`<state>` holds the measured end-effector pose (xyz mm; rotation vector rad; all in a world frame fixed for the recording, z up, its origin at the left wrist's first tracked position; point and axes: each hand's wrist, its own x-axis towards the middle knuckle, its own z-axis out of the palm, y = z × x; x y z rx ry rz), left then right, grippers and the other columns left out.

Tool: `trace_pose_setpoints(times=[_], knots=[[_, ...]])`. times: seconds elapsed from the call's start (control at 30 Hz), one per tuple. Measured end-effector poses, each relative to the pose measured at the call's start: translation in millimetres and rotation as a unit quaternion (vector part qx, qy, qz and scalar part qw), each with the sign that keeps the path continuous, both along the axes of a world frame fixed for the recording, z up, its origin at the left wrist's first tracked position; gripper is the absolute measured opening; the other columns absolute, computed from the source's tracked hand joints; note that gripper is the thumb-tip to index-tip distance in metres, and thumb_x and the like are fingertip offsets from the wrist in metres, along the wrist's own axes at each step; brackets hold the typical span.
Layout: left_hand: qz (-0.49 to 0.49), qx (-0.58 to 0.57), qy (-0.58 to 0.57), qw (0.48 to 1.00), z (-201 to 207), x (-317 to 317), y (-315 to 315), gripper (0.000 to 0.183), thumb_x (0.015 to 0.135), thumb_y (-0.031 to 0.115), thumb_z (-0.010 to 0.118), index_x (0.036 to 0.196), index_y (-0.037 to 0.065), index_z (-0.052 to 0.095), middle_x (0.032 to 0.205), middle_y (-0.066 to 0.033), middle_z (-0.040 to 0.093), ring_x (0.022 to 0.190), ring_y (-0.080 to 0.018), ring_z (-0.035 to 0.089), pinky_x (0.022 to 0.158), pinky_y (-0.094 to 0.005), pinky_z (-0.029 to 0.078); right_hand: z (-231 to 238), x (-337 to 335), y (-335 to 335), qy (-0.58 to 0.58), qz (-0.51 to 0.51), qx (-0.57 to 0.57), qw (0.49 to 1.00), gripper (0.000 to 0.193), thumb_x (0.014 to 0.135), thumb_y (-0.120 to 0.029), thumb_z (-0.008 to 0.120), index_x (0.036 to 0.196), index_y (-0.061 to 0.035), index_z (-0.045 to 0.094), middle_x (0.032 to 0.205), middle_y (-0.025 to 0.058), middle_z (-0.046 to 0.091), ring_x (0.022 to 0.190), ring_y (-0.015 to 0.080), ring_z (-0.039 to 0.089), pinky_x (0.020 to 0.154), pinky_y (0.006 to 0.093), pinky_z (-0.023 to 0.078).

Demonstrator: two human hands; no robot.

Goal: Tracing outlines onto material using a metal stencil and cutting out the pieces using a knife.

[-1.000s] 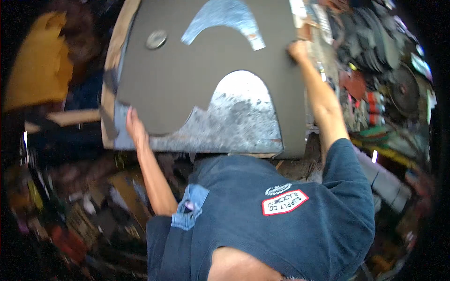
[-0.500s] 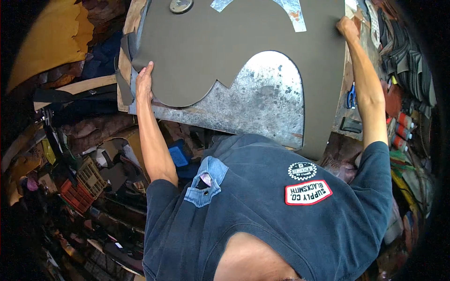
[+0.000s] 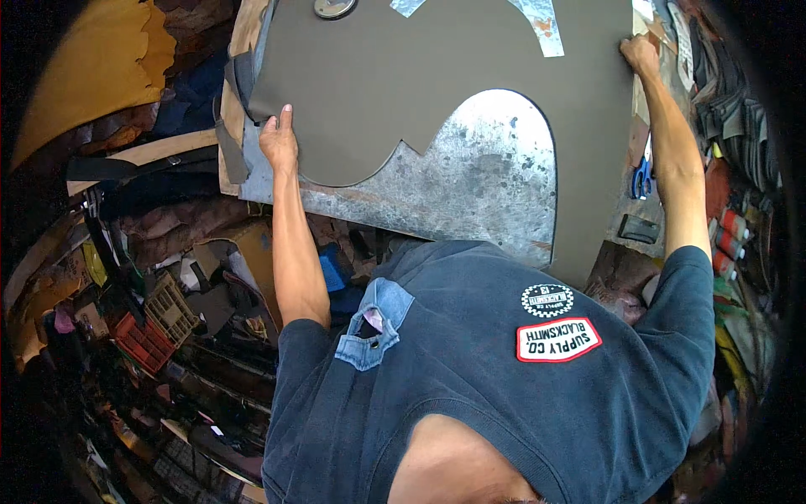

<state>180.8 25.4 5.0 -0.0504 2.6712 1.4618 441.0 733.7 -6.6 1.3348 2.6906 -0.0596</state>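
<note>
A wide grey-brown sheet with cut-out curves along its near edge lies over a spotted metal plate. The bare metal shows through the large rounded gap. At the sheet's left edge my left hand is closed on the border, one finger stretched up along it; the sheet curls slightly there. My right hand is closed in a fist at the sheet's far right edge, its fingertips hidden. A round metal object rests on the sheet at the top, partly out of view.
Blue-handled scissors and a small dark block lie on the wooden table right of the sheet. Beyond are stacked dark pieces and red bottles. At left hang a yellow hide and, lower, a red crate.
The whole scene has shifted slightly right in the picture. My left hand has turned a little and moved slightly inward at the sheet's left edge. My right hand stays at the right edge.
</note>
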Motion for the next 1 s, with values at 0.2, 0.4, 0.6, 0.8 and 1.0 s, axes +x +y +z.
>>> trace_pose_setpoints(times=[0.2,0.4,0.6,0.8,1.0], knots=[[0.000,-0.095,0.076,0.993,-6.7,-0.5,11.0,0.071,0.084,0.041,0.074,0.111,-0.023,0.057,0.105,-0.0313,0.067,0.099,-0.0361,0.066,0.092,-0.0368,0.048,-7.3,4.7,19.5,0.001,-0.037,0.007,0.999,0.054,0.086,-0.041,0.052,0.119,-0.0005,0.064,0.125,0.0291,0.059,0.118,0.0440,0.057,0.099,0.0483,0.046],[0.007,-0.187,0.108,0.976,15.7,39.7,-1.1,0.054,0.081,0.037,0.075,0.113,-0.005,0.061,0.104,-0.0278,0.067,0.101,-0.0419,0.064,0.088,-0.0452,0.048,14.2,5.1,-86.5,0.176,0.025,0.136,0.975,0.052,0.092,-0.036,0.054,0.134,-0.0054,0.052,0.124,0.0245,0.058,0.113,0.0423,0.058,0.093,0.0514,0.047],[-0.085,-0.325,0.200,0.920,52.3,60.5,24.5,0.046,0.083,0.023,0.072,0.122,0.003,0.058,0.124,-0.0223,0.059,0.121,-0.0380,0.053,0.098,-0.0459,0.042,19.0,15.2,-268.5,0.271,0.134,0.059,0.951,0.047,0.094,-0.032,0.057,0.135,-0.0092,0.053,0.143,0.0211,0.046,0.134,0.0375,0.042,0.106,0.0571,0.033],[-0.270,-0.330,0.267,0.864,41.0,-30.4,16.2,0.061,0.087,0.041,0.067,0.132,0.004,0.052,0.133,-0.0205,0.056,0.127,-0.0331,0.050,0.108,-0.0536,0.033,22.6,-9.6,-375.2,0.158,0.129,0.022,0.979,0.055,0.095,-0.042,0.054,0.144,-0.0195,0.045,0.153,0.0176,0.033,0.142,0.0405,0.027,0.113,0.0618,0.021],[-0.407,-0.363,0.230,0.806,77.8,-81.2,-33.7,0.073,0.083,0.060,0.064,0.127,0.002,0.057,0.093,-0.0227,0.070,0.096,-0.0365,0.067,0.100,-0.0488,0.040,5.9,-6.5,-375.3,0.160,0.123,0.068,0.977,0.056,0.096,-0.045,0.052,0.147,-0.0225,0.042,0.155,0.0151,0.032,0.143,0.0381,0.026,0.115,0.0589,0.018]])
